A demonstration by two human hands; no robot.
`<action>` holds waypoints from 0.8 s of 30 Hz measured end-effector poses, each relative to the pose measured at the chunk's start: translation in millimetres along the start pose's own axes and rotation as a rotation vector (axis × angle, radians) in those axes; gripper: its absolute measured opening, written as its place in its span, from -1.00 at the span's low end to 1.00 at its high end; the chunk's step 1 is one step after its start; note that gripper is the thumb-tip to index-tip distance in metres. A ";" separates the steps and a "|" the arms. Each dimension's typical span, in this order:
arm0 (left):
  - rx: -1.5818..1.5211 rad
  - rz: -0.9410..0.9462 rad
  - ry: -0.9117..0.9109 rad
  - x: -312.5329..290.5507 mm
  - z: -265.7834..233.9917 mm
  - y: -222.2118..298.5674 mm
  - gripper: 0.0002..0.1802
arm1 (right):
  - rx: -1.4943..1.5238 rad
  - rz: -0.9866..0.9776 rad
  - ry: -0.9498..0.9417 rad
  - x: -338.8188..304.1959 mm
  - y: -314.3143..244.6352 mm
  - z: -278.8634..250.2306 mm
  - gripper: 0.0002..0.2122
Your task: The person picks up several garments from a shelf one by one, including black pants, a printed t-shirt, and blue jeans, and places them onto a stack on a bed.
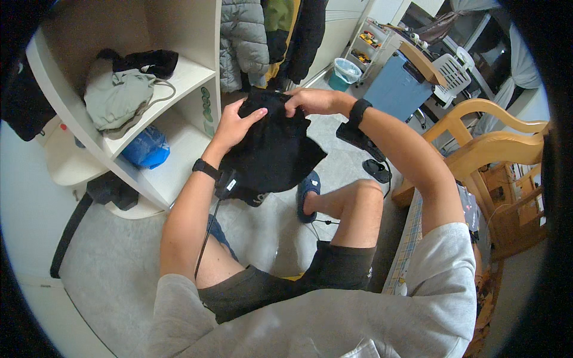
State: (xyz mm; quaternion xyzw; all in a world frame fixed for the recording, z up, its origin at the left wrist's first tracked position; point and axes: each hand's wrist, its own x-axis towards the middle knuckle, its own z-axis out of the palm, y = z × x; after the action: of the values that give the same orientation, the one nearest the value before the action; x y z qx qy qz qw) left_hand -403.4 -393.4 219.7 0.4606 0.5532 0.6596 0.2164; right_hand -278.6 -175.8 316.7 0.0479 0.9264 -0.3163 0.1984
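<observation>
A black cloth garment hangs between my two hands over the floor; its exact kind I cannot make out. My left hand grips its upper left edge, thumb lying on top of the fabric. At the upper right edge, my right hand pinches the cloth between thumb and fingers. The lower part drops loosely, with a small pale mark near its bottom. Both wrists carry black straps with small devices and cables.
At left, a white open shelf holds a folded grey-green garment, and a blue plastic bag lies below. Jackets hang behind. A wooden bed frame stands at right. Farther off are a lined bin and a slipper.
</observation>
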 end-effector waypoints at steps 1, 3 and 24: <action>0.015 0.007 0.053 -3.9 -1.3 1.6 -0.56 | 0.395 0.132 0.175 -2.9 -17.8 13.4 -0.46; 0.024 0.020 0.095 -3.5 3.0 3.9 -0.59 | 0.175 0.006 0.315 -16.0 -43.1 28.7 -0.40; 0.214 -0.123 -0.266 -2.3 10.5 -38.3 -0.26 | -0.191 -0.067 0.561 -102.1 -101.7 -76.7 -0.61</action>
State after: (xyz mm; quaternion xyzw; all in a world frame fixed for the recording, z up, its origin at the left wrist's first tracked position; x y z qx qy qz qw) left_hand -402.0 -378.4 182.9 0.5293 0.6141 0.5157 0.2773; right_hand -232.7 -206.6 470.3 0.0837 0.9717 -0.2085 -0.0724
